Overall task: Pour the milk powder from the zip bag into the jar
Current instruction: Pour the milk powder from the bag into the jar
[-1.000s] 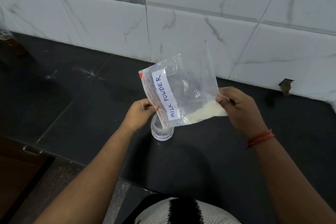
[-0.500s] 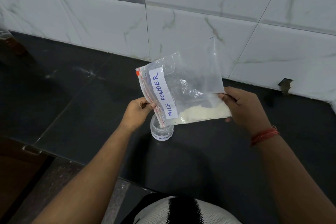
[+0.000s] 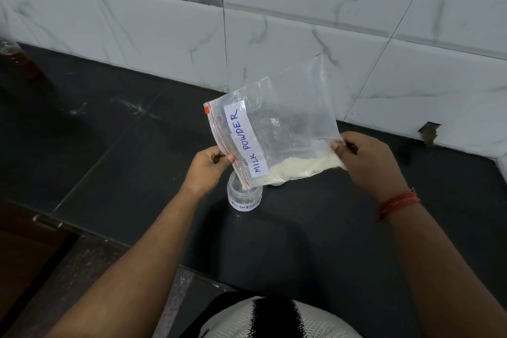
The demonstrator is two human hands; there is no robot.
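I hold a clear zip bag (image 3: 285, 129) labelled "MILK POWDER" over the black counter, turned on its side. My left hand (image 3: 208, 167) pinches the red zip edge, whose lower corner dips into the mouth of a small clear jar (image 3: 244, 196) with a white label. My right hand (image 3: 367, 162) grips the bag's bottom edge, held slightly higher. Pale milk powder (image 3: 299, 167) lies along the bag's lower side, spread from my right hand toward the zip end. The jar stands upright on the counter, partly hidden by the bag.
A black stone counter (image 3: 109, 159) meets a white marble-tiled wall (image 3: 301, 35) behind. A brownish bottle (image 3: 16, 60) stands at the far left. A small white lid-like object (image 3: 275, 183) peeks out under the bag. The counter's front edge (image 3: 68, 228) runs near my body.
My right hand lifted the bag's bottom end a little, and the powder spread along the lower side toward the zip end. The zip corner stayed at the jar's mouth.
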